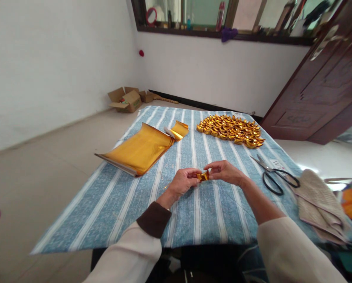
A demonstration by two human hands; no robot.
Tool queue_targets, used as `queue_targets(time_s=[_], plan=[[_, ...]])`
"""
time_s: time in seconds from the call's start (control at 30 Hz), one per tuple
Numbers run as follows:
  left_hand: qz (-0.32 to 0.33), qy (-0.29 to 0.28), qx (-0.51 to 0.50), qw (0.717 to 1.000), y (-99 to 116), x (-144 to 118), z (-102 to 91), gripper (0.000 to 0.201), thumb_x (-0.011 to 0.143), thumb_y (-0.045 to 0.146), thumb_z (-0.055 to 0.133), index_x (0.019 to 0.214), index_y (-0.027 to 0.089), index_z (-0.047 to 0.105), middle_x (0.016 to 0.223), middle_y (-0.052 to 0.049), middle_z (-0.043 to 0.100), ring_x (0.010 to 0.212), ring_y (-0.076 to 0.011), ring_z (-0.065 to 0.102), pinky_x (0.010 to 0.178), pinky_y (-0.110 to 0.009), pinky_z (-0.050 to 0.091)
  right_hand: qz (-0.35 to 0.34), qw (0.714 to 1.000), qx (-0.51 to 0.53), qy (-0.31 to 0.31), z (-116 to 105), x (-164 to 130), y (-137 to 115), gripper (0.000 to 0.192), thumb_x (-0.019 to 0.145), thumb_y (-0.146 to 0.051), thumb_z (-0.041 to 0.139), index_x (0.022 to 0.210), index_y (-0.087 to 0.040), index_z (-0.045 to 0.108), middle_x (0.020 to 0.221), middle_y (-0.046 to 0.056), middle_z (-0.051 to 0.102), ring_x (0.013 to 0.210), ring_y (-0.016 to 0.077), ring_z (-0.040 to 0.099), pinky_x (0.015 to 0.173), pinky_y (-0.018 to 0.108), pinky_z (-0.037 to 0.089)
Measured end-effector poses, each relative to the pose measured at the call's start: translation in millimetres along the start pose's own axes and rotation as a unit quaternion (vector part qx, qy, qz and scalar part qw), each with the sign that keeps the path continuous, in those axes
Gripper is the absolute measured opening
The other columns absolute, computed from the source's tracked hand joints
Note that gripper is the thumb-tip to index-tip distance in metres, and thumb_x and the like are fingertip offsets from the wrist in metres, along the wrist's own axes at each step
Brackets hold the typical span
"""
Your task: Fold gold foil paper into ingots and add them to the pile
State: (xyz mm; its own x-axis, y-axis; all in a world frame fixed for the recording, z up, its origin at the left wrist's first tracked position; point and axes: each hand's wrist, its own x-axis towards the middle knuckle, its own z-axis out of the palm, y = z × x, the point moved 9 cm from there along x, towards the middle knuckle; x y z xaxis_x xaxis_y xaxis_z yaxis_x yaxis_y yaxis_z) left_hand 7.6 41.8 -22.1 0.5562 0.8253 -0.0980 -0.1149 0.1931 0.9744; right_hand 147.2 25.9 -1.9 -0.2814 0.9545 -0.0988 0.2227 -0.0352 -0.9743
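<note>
Both forearms are extended forward from the bottom of the view and are angled inward, so that the hands meet over the middle of the blue striped cloth (111,204). The left hand (184,181) is held with its knuckles toward the camera and its fingers curled in; the right hand (224,171) is arched from the other side, its wrist slightly raised. A small folded gold paper piece (203,175) is pinched between the fingertips of both hands, one end gripped by each. The piece is held just above the cloth, and its long axis is laid roughly left to right across the view, from one hand to the other. Its exact fold cannot be made out, since much of it is covered by fingers.

Beyond the hands, a stack of gold foil sheets (139,151) is spread on the cloth to the left, its far edge curled up. A heap of folded gold ingots (231,129) is gathered near the far edge. A pair of black-handled scissors (271,173) is laid to the right, blades pointed away, just beside a beige folded cloth (317,196).
</note>
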Motion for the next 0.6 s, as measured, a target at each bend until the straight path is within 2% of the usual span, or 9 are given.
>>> queue_targets(time_s=[0.2, 0.4, 0.6], plan=[[-0.005, 0.023, -0.013, 1.0, -6, 3, -7.4, 0.032, 0.059, 0.005, 0.076, 0.091, 0.012, 0.076, 0.076, -0.006, 0.074, 0.061, -0.014, 0.063, 0.057, -0.025, 0.047, 0.002, 0.998, 0.043, 0.043, 8, -2, 16, 0.057, 0.062, -0.028, 0.078, 0.116, -0.012, 0.065, 0.057, -0.01, 0.05, 0.053, 0.0078, 0.045, 0.054, 0.023, 0.034], [0.006, 0.027, -0.007, 1.0, -6, 4, -9.5, 0.032, 0.061, 0.003, 0.076, 0.091, 0.013, 0.076, 0.078, -0.006, 0.074, 0.063, -0.0143, 0.064, 0.056, -0.024, 0.046, 0.002, 0.999, 0.031, 0.045, 12, 0, 15, 0.053, 0.064, -0.03, 0.075, 0.112, -0.013, 0.064, 0.053, -0.012, 0.039, 0.051, 0.0064, 0.036, 0.051, 0.022, 0.027], [0.009, 0.027, -0.018, 0.999, -7, 4, -11.3, 0.031, 0.06, 0.004, 0.079, 0.09, 0.012, 0.076, 0.076, -0.006, 0.074, 0.061, -0.0134, 0.064, 0.056, -0.024, 0.047, 0.009, 0.998, -0.001, 0.058, 12, -1, 12, 0.048, 0.065, -0.032, 0.072, 0.109, -0.014, 0.065, 0.053, -0.012, 0.036, 0.05, 0.0069, 0.035, 0.051, 0.023, 0.025]])
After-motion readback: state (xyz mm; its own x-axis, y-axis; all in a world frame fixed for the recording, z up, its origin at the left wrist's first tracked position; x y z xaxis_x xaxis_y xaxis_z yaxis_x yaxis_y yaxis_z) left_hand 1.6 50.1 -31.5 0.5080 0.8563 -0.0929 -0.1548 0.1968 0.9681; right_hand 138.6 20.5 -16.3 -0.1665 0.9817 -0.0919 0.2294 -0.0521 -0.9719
